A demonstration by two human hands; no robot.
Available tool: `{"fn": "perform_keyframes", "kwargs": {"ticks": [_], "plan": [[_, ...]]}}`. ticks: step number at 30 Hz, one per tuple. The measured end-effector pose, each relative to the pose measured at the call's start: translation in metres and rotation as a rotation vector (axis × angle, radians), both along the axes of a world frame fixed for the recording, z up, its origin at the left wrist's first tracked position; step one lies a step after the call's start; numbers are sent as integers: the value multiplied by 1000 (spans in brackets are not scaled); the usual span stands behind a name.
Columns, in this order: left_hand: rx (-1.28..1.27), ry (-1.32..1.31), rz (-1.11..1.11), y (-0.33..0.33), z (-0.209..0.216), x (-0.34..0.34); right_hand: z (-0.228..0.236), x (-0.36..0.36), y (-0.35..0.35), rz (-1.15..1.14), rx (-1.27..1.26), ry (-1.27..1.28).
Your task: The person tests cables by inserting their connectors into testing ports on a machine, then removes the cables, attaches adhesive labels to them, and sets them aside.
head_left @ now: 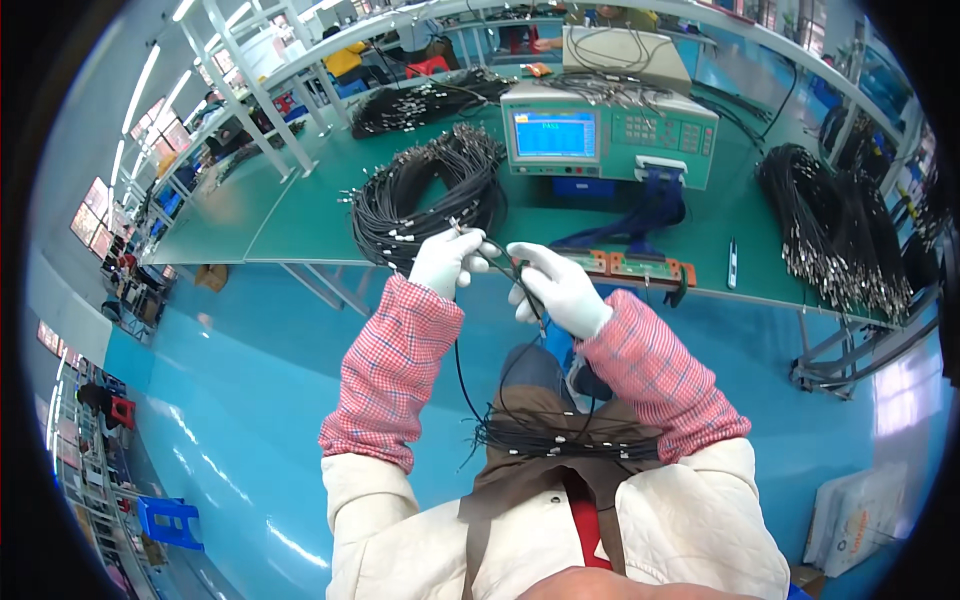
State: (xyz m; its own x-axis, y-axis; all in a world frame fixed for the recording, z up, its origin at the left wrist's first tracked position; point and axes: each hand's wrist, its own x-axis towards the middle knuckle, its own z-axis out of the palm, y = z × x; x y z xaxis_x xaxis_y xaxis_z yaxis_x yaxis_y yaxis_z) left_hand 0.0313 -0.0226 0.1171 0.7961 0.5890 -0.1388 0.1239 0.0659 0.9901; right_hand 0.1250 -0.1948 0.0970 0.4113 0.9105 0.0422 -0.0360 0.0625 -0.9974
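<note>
Both hands wear white gloves and are raised at the front edge of the green bench. My left hand (pixel 446 264) is closed on a thin black cable (pixel 459 372), with a metal end showing above its fingers. My right hand (pixel 562 288) pinches black cable a little to the right, its fingertips close to the left ones. Lengths of cable hang from the hands toward my lap. Across the lap lies a bundle of black cables (pixel 560 440) with small pale ends. Just right of my right hand, an orange and green connector fixture (pixel 640 268) sits along the bench edge.
A large coil of black cables (pixel 390 212) lies on the bench (pixel 300 225) at left. Behind the fixture stands a tester (pixel 610 130) with a lit blue screen; a dark blue ribbon cable (pixel 645 212) runs from it. More cables (pixel 835 235) hang over the right edge, near a pen-like tool (pixel 732 264).
</note>
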Motion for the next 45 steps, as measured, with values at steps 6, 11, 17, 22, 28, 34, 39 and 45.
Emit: {"fn": "perform_keyframes", "kwargs": {"ticks": [6, 11, 17, 22, 28, 34, 39, 45], "plan": [[-184, 22, 95, 13, -5, -6, -2, 4, -10, 359, 251, -789], [-271, 7, 113, 21, -8, -8, -13, 6, -7, 218, 203, -980], [-257, 14, 82, 21, -12, -9, 3, 19, 5, 182, 377, -1301], [-574, -210, -11, 26, -11, -23, 10, 13, 0, -283, 580, -1406], [-717, -238, -22, 8, -19, -31, 14, 11, -20, -490, 650, -1478], [-480, -286, 60, 20, -24, -23, 18, 16, -45, -543, 615, -1526], [-448, -279, 177, 56, -24, -55, 16, 27, -31, -677, 421, -985], [-379, -402, 440, 103, 6, -119, -16, 56, 7, -320, 229, -134]]}}
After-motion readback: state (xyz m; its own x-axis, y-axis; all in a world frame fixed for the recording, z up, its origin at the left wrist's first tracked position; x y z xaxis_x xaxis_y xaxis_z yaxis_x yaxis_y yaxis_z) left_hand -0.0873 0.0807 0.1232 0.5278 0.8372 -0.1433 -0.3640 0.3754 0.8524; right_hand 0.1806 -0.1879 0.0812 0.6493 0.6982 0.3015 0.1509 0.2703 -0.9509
